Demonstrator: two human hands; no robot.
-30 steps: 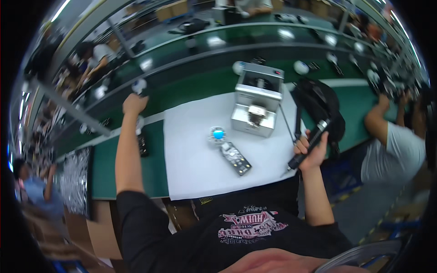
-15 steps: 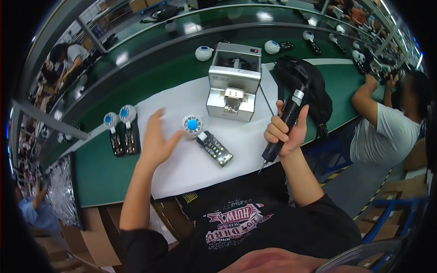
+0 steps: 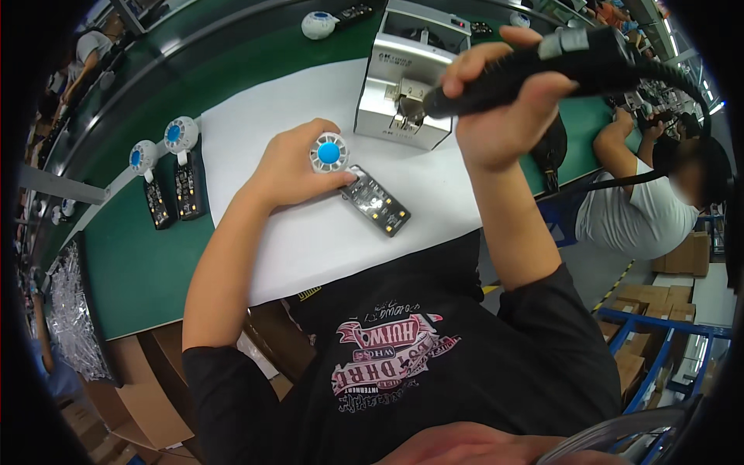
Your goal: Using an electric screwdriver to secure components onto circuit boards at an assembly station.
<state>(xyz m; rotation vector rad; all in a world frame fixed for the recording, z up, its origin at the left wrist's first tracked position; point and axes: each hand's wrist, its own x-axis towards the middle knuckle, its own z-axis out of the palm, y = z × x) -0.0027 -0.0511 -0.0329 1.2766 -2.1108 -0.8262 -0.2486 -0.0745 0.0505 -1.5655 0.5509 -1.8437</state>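
My left hand (image 3: 291, 167) is curled round a white round slotted head with a blue centre (image 3: 329, 153), the thumb resting where the head meets a dark rectangular body (image 3: 380, 203). This body, showing a circuit board and small yellow squares, lies on the white sheet (image 3: 256, 116). My right hand (image 3: 511, 128) grips a black electric screwdriver (image 3: 535, 74), tilted with its nose down to the left. That nose is at the front outlet of a silver screw feeder (image 3: 422, 66); whether the bit touches the outlet, I cannot tell.
Two similar units (image 3: 186, 167) lie at left on the green bench (image 3: 124, 279), and another white-headed unit (image 3: 319, 25) is at the back. A black bag (image 3: 552, 151) lies right of the feeder. A co-worker (image 3: 639, 201) sits at right. Clear plastic bags (image 3: 74, 310) are at far left.
My right hand has raised the screwdriver from near the sheet's front edge to the feeder's outlet. My left hand has closed round the white head. The view has shifted.
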